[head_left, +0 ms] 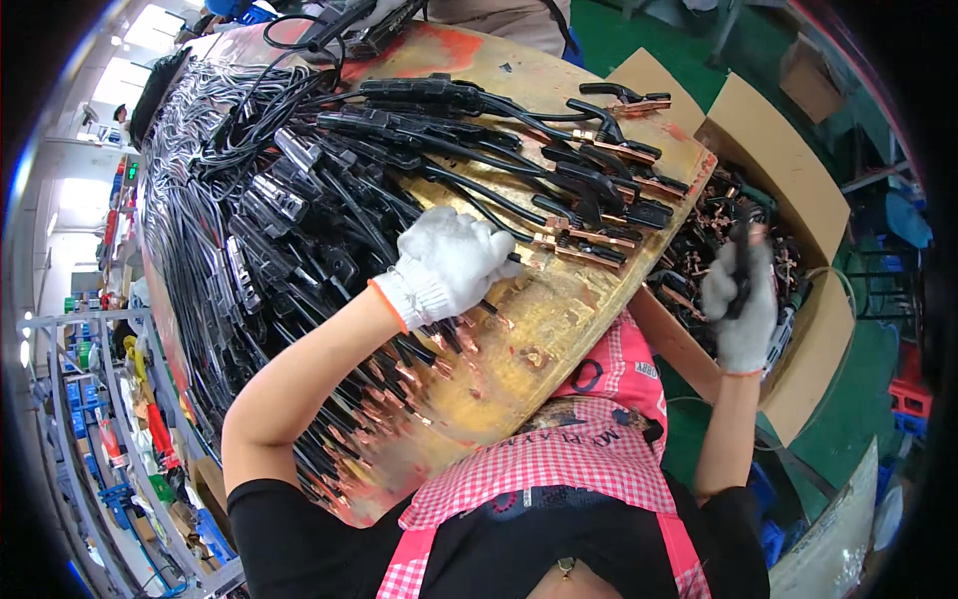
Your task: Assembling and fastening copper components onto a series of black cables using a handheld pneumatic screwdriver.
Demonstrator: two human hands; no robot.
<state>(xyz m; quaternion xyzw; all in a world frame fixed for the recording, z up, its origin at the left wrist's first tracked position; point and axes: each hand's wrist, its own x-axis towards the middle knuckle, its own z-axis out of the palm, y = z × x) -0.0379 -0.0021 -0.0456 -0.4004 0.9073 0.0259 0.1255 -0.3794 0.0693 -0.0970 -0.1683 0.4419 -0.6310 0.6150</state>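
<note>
Black clamp [742, 265] in knit-gloved right hand [755, 304], thin cables [195, 180], cardboard box [783, 150]

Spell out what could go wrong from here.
1. The black cables lie bunched and crossing on the table, so pulling one could snag or drag others.
2. Several copper-tipped clamps lie close to the table's right edge; a brush from the left hand might knock one off.
3. The right hand holds a black piece at the open cardboard box, where heaped copper and black parts could catch it.
</note>
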